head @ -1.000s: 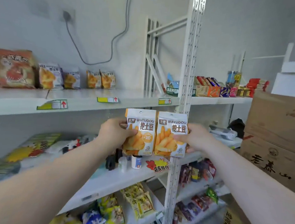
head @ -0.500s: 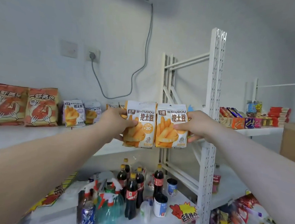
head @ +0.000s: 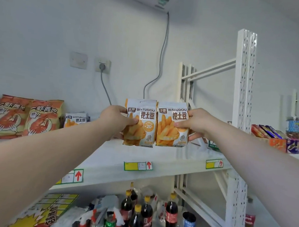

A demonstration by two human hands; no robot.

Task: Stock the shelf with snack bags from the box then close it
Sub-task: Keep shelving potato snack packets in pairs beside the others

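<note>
Two snack bags, left bag (head: 140,123) and right bag (head: 172,126): flat rectangular pouches of glossy white-and-orange film, crimped top seals. Both upright at frame centre, side edges touching, over the white metal shelf (head: 168,160); can't tell if the bottoms rest on it. Left hand (head: 115,119) grip holds left bag, thumb on front, fingers behind. Right hand (head: 196,123) grip same on right bag. Both arms stretched forward. Puffy crinkled shrimp-chip bags (head: 27,117) stand on the shelf at frame left.
</note>
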